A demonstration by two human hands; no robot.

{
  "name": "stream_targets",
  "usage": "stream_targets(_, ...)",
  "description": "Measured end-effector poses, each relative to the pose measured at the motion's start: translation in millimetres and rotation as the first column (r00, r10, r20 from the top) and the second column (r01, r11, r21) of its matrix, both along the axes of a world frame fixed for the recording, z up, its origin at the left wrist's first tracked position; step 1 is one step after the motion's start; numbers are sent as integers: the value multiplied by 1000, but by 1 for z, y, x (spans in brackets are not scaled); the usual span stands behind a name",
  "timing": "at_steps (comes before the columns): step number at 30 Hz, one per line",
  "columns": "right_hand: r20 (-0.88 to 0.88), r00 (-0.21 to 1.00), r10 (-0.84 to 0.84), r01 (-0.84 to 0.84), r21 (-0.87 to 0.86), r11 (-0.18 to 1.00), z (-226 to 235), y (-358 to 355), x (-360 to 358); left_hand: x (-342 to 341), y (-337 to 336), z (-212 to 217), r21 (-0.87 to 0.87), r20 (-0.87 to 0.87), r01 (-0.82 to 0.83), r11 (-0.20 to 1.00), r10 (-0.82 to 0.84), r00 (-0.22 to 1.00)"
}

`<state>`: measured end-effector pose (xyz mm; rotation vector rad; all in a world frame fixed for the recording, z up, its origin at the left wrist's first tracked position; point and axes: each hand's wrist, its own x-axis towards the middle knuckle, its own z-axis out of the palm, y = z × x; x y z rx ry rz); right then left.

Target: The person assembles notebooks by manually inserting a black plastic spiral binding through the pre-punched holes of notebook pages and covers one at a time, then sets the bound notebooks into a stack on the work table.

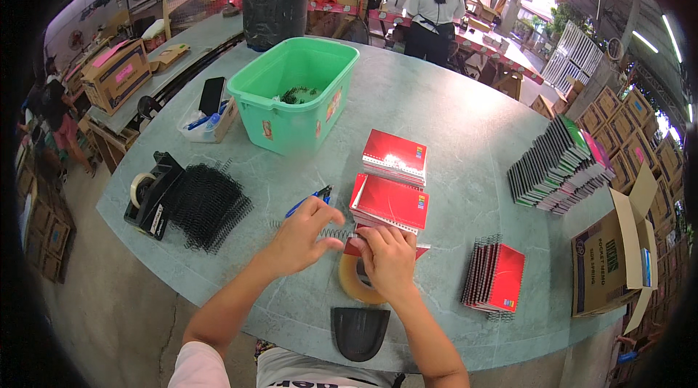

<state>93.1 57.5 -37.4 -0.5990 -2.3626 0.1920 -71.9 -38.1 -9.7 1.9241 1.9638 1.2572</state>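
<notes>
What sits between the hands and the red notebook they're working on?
Nothing visible. The left hand pinches the wire spiral and the right hand presses on the red notebook; the tape roll lies just beneath it.

The hands (pixel 349 246) hide most of the red notebook (pixel 355 244) and part of the tape roll (pixel 354 280).

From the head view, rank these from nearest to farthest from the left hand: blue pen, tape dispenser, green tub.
1. Blue pen: just above the left hand.
2. Tape dispenser: far left, near the table edge.
3. Green tub: up the table, beyond the pen.
</notes>
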Motion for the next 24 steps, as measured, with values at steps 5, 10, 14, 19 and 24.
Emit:
stream_targets(5,-61,997,-53,47,-90,995,-1,-8,0,-12,1,-7,-152,-42,130,980,-138,990)
stream_targets(10,-117,993,-5,-1,-53,999,0,-4,1,10,-6,4,58,-236,63,996,-48,971)
stream_targets(14,-17,1000,-6,6,5,1000,0,-1,2,39,-44,-37,-297,-251,214,931,-292,923)
stream_targets(19,-107,994,-23,8,-138,990,5,-5,0,74,-67,-90,-299,-122,255,919,-302,945)
stream_targets(24,-129,991,-47,32,-116,993,1,-4,-1,70,-67,-92,-413,113,371,832,-357,927)
